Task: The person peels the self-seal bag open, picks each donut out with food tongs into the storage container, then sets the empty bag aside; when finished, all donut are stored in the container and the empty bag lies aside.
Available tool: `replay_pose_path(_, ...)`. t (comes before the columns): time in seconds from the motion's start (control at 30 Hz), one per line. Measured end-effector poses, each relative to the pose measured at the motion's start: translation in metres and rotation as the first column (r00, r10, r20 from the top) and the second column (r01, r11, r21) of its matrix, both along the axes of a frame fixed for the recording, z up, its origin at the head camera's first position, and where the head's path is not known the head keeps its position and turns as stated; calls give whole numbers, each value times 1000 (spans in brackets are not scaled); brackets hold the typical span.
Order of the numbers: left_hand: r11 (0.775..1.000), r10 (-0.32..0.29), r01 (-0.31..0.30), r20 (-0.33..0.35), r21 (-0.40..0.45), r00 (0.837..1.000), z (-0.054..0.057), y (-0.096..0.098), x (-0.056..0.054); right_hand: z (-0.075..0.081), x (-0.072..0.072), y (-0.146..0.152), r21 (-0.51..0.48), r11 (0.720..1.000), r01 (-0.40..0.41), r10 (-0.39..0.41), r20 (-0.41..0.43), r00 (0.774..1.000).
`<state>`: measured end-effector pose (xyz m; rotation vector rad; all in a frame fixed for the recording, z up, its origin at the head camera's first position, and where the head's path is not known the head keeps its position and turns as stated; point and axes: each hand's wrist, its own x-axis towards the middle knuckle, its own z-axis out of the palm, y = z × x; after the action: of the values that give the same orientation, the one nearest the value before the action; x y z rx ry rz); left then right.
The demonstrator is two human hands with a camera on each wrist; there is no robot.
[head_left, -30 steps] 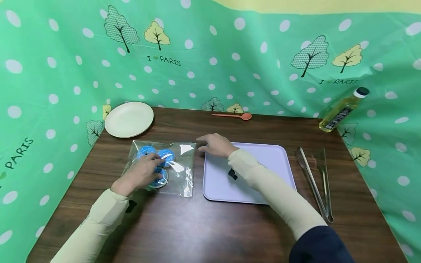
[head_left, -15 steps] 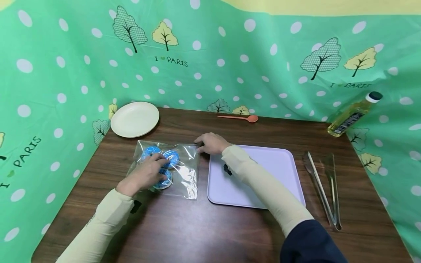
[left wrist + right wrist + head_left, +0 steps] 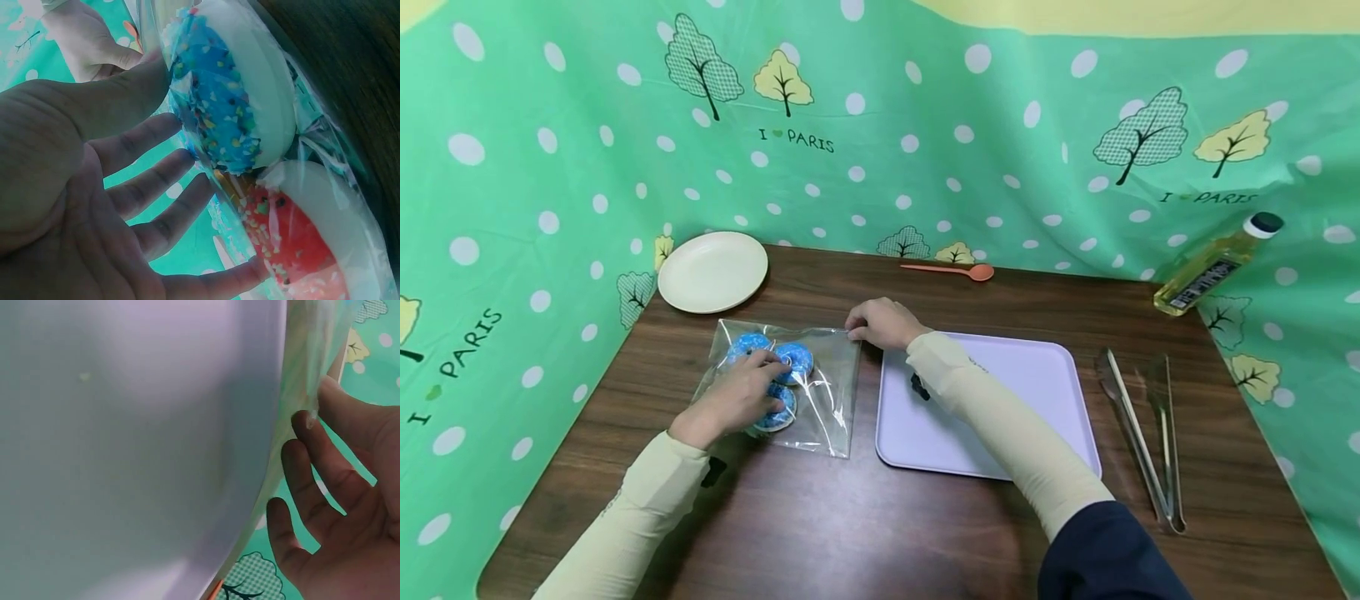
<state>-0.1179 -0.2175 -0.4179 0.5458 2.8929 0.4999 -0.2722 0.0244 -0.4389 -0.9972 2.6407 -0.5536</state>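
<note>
A clear plastic bag (image 3: 835,392) lies flat on the table with blue-iced doughnuts (image 3: 796,362) inside. My left hand (image 3: 733,400) rests over them from the near left, fingers spread and slightly bent against the film. In the left wrist view a blue doughnut (image 3: 215,94) with sprinkles and a pale base shows by the thumb, and a red-iced doughnut (image 3: 294,237) lies by the little finger; the hand hides the red one in the head view. My right hand (image 3: 883,323) pinches the bag's far right corner between thumb and index finger, as the right wrist view confirms.
A lilac tray (image 3: 985,433) sits right of the bag, under my right forearm. Metal tongs (image 3: 1138,442) lie beyond it. At the back are a white plate (image 3: 713,272), an orange spoon (image 3: 980,272) and an oil bottle (image 3: 1213,267) near the curtain (image 3: 880,125).
My right hand's fingers have closed onto the bag's corner, beside which they were spread a second ago. The left hand stays on the doughnuts. The whole head view has shifted slightly.
</note>
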Motion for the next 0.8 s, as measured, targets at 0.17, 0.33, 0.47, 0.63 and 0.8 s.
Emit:
replay_pose_path(0.17, 1000, 6, -6, 11, 4, 1000, -2, 0, 1, -5, -1, -2, 11, 1000, -12, 13, -76, 997)
replay_pose_path(0.33, 1000, 9, -9, 3, 3, 1000, -2, -1, 1, -8, -2, -4, 36, 999, -18, 23, -129, 991)
replay_pose_path(0.47, 1000, 5, -5, 1, 2, 1000, -1, -1, 1, -10, -1, -4, 81, 996, -40, 55, -190, 980)
replay_pose_path(0.63, 1000, 1, -1, -4, 7, 1000, -1, -2, 0, -10, 1, -4, 124, 990, -71, 102, -262, 960)
replay_pose_path(0.8, 1000, 2, -2, 4, 14, 1000, -1, -2, 0, -11, 1, -4, 109, 991, -77, 103, -254, 962)
